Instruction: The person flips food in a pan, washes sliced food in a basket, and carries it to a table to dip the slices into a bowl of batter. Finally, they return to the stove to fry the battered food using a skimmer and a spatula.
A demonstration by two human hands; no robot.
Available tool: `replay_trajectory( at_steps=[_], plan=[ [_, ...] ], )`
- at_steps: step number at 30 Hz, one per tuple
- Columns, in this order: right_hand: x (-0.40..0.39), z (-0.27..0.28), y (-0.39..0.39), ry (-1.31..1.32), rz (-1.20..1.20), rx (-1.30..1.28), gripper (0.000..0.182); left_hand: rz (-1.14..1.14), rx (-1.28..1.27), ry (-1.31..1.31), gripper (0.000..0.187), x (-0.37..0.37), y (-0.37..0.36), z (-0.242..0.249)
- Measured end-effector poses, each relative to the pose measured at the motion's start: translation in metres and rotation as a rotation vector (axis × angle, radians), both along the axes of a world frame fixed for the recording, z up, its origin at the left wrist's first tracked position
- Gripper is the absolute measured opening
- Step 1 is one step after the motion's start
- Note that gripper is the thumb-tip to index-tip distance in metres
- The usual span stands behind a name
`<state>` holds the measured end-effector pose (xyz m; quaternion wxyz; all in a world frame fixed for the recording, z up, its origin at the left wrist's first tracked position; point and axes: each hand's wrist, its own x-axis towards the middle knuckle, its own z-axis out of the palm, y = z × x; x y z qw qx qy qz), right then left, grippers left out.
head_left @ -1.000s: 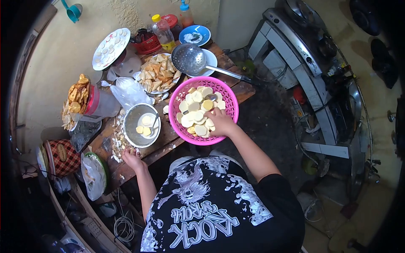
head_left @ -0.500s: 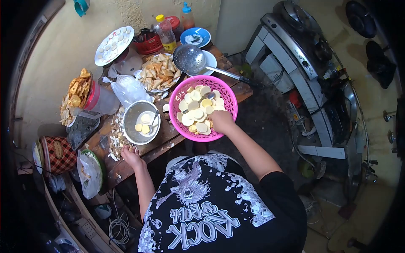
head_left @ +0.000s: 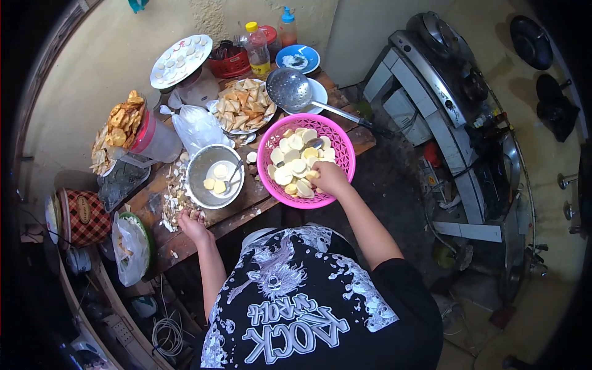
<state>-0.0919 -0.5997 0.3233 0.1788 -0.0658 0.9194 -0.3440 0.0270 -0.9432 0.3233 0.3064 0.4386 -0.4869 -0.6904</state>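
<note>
A pink plastic basket holds many pale, round, peeled slices that look like a root vegetable, with a spoon among them. My right hand reaches over its near right side, and its fingertips close on a pale yellow slice. To the left stands a grey metal bowl with a few slices and a spoon inside. My left hand lies at the table's near edge beside white peelings. Its palm is turned up, with the fingers loosely curled and nothing visible in them.
Fried triangles fill a plate at the back, beside a skimmer with a long handle. A plastic bag, a tub of fried chips and a slice-covered plate stand left. A stove is at the right.
The view has shifted slightly, so the table things sit further right. My right hand's fingertips have come up with a slice between them. My left hand has hardly moved.
</note>
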Motion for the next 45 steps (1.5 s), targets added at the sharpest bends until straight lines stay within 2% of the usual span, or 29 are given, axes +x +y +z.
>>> replay_trajectory(
  at_steps=[2, 4, 6, 12, 13, 14, 16, 20, 21, 24, 26, 27, 30, 33, 36, 38, 41, 44, 45],
  plan=[
    [0.005, 0.010, 0.001, 0.065, -0.135, -0.192, 0.027, 0.014, -0.005, 0.013, 0.022, 0.004, -0.006, 0.001],
    [0.010, 0.028, -0.004, -0.001, -0.245, -0.381, 0.026, 0.026, 0.004, 0.020, 0.021, 0.007, -0.013, 0.000],
    [0.011, 0.005, -0.014, -0.057, -0.353, -0.729, 0.025, 0.028, 0.015, 0.022, 0.021, 0.010, -0.021, -0.001],
    [0.022, 0.032, -0.100, -0.183, -0.220, -0.807, 0.026, 0.029, 0.096, 0.012, 0.018, 0.013, -0.040, 0.005],
    [0.021, 0.026, -0.117, 0.038, -0.103, -0.679, 0.024, 0.015, 0.097, 0.042, 0.016, 0.014, -0.045, 0.007],
    [0.024, 0.039, -0.135, 0.001, -0.084, -0.636, 0.024, -0.013, 0.093, 0.049, 0.015, 0.017, -0.053, 0.005],
    [0.023, 0.046, -0.164, 0.132, 0.061, -0.500, 0.025, -0.049, 0.061, 0.028, 0.014, 0.020, -0.068, 0.001],
    [0.017, 0.054, -0.204, 0.630, 0.255, -0.039, 0.018, -0.055, 0.091, 0.036, 0.012, 0.022, -0.083, 0.006],
    [0.011, 0.052, -0.209, 0.639, 0.328, 0.100, 0.017, -0.073, 0.087, 0.036, 0.011, 0.022, -0.086, 0.003],
    [-0.007, 0.043, -0.217, 0.663, 0.521, 0.462, 0.016, -0.315, -0.015, -0.092, 0.014, 0.019, -0.087, -0.002],
    [-0.011, 0.045, -0.223, 0.687, 0.630, 0.628, 0.017, -0.564, 0.036, -0.190, 0.024, 0.013, -0.083, -0.002],
    [-0.012, 0.048, -0.224, 0.785, 0.650, 0.616, 0.012, -0.695, 0.025, -0.224, 0.029, 0.007, -0.081, -0.005],
    [-0.014, 0.058, -0.237, 0.432, 0.675, 0.672, 0.011, -0.902, 0.038, -0.298, 0.039, -0.011, -0.073, -0.007],
    [-0.007, 0.080, -0.236, 0.388, 0.476, 0.646, 0.010, -0.971, 0.010, -0.398, 0.050, -0.021, -0.061, 0.009],
    [-0.011, 0.064, -0.235, 0.381, 0.386, 0.618, 0.015, -1.004, 0.249, -0.371, 0.054, -0.028, -0.053, -0.001],
    [-0.010, 0.047, -0.243, 0.410, 0.383, 0.572, 0.021, -0.984, 0.229, -0.308, 0.052, -0.030, -0.053, -0.006],
    [0.012, 0.055, -0.242, 0.342, 0.568, 0.463, 0.029, -0.951, 0.217, -0.263, 0.051, -0.029, -0.052, -0.008],
    [0.018, 0.076, -0.233, 0.323, 0.522, 0.443, 0.035, -0.954, 0.169, -0.240, 0.050, -0.021, -0.050, -0.004],
    [0.013, 0.070, -0.230, 0.331, 0.409, 0.451, 0.034, -0.962, 0.146, -0.230, 0.050, -0.018, -0.048, -0.004]
  ],
)
